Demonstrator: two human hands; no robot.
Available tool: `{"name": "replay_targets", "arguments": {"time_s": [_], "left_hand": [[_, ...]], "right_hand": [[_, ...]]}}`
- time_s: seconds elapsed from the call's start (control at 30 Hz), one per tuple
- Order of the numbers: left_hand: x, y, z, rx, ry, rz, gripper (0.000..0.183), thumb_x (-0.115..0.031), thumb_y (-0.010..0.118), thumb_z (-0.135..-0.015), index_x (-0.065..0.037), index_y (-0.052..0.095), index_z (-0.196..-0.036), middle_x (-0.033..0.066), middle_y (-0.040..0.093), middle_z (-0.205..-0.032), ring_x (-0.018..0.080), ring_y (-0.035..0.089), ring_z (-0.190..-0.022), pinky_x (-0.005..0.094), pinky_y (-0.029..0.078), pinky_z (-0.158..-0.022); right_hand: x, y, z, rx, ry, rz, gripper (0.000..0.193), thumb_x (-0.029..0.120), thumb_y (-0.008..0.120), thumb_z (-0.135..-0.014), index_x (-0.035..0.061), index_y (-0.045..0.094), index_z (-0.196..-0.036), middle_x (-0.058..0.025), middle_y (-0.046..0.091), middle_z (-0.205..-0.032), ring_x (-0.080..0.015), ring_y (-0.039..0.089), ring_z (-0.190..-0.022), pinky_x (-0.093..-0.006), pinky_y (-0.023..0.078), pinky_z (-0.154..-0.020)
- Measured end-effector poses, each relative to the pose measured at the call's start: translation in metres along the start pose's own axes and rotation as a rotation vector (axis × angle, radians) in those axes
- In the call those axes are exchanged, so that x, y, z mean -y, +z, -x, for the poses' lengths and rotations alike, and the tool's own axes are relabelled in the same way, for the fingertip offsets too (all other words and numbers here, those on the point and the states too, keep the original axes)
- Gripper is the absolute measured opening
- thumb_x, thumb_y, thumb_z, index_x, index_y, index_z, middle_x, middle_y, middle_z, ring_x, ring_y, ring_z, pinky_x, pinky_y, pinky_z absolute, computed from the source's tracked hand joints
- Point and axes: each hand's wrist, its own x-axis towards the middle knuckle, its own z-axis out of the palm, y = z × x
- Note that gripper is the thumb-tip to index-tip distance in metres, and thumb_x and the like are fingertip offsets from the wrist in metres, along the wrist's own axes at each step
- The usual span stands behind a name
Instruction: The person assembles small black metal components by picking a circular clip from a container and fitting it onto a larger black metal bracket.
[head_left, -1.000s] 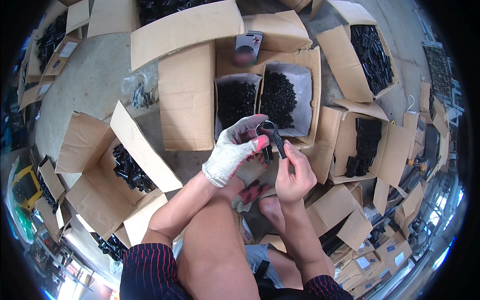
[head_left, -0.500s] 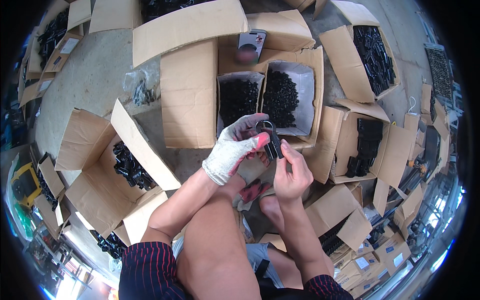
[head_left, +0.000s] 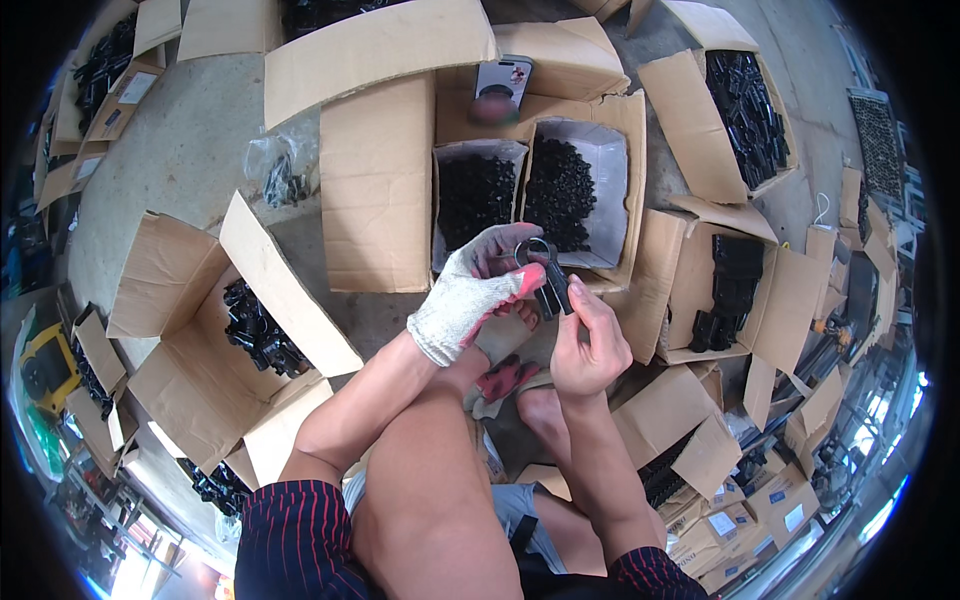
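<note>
Between my two hands is a black clamp-like part (head_left: 549, 290) with a round ring at its top and two straight legs below. My left hand (head_left: 470, 287), in a grey-white glove with red on the fingers, grips it by the ring with thumb and fingers. My bare right hand (head_left: 590, 345) pinches the lower end of a leg between thumb and fingertips. Just beyond the hands, two grey-lined bins, the left (head_left: 438, 158) and the right (head_left: 612, 185), hold many small black pieces. Both bins sit inside a large cardboard box (head_left: 375, 190).
A phone (head_left: 503, 85) leans upright at the box's back. Open cartons of black parts stand around: left (head_left: 180, 270), right (head_left: 790, 290), far right (head_left: 690, 120) and lower right (head_left: 660, 405). A clear plastic bag (head_left: 280, 170) lies on the concrete floor. Another glove (head_left: 495, 385) lies below my hands.
The black part has tilted slightly, its ring turning more toward view. My right hand has shifted a little right and down; both hands keep their hold.
</note>
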Motion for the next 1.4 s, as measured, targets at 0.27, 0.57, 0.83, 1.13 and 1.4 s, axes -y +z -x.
{"name": "replay_targets", "arguments": {"time_s": [0.27,0.57,0.83,1.13,1.4], "left_hand": [[0.003,-0.003,0.000,-0.025,0.030,-0.047,0.059,-0.015,0.082,-0.091,-0.012,0.058,-0.145,-0.0025,0.072,-0.109,-0.0009,0.056,-0.075,0.0164,0.039,-0.057],[0.000,0.002,0.003,-0.008,0.020,-0.064,0.063,-0.021,0.080,-0.094,-0.011,0.053,-0.151,-0.0021,0.071,-0.115,-0.0009,0.052,-0.078,0.0161,0.039,-0.062],[-0.005,0.001,0.007,0.012,0.050,-0.124,0.061,-0.021,0.080,-0.094,-0.015,0.055,-0.150,-0.0031,0.070,-0.116,-0.0008,0.053,-0.082,0.0167,0.039,-0.065],[-0.004,0.005,0.004,-0.010,0.065,-0.117,0.056,-0.017,0.081,-0.092,-0.015,0.060,-0.144,-0.0056,0.069,-0.111,-0.0007,0.055,-0.084,0.0169,0.039,-0.064],[-0.007,0.003,0.005,-0.023,0.021,-0.079,0.057,-0.018,0.082,-0.092,-0.013,0.059,-0.144,-0.0072,0.069,-0.110,-0.0013,0.056,-0.082,0.0162,0.038,-0.062]], "right_hand": [[-0.001,-0.001,0.000,0.065,0.053,-0.032,0.024,-0.017,0.065,-0.084,-0.0064,0.072,-0.105,-0.0228,0.076,-0.106,-0.0343,0.077,-0.101,-0.0396,0.061,-0.090],[-0.004,0.008,0.010,-0.050,0.136,-0.076,0.024,-0.017,0.066,-0.086,-0.0069,0.072,-0.108,-0.0228,0.076,-0.106,-0.0314,0.077,-0.098,-0.0373,0.062,-0.086],[-0.002,0.008,0.007,-0.083,0.243,-0.183,0.025,-0.017,0.066,-0.086,-0.0066,0.072,-0.108,-0.0223,0.076,-0.106,-0.0314,0.077,-0.096,-0.0367,0.062,-0.086],[0.000,0.007,0.007,-0.049,0.152,-0.101,0.026,-0.017,0.065,-0.084,-0.0063,0.072,-0.107,-0.0224,0.076,-0.106,-0.0332,0.077,-0.100,-0.0381,0.061,-0.088],[0.002,0.011,0.011,-0.061,0.143,-0.071,0.023,-0.017,0.066,-0.083,-0.0058,0.072,-0.103,-0.0224,0.076,-0.104,-0.0337,0.077,-0.098,-0.0383,0.062,-0.086]]}}
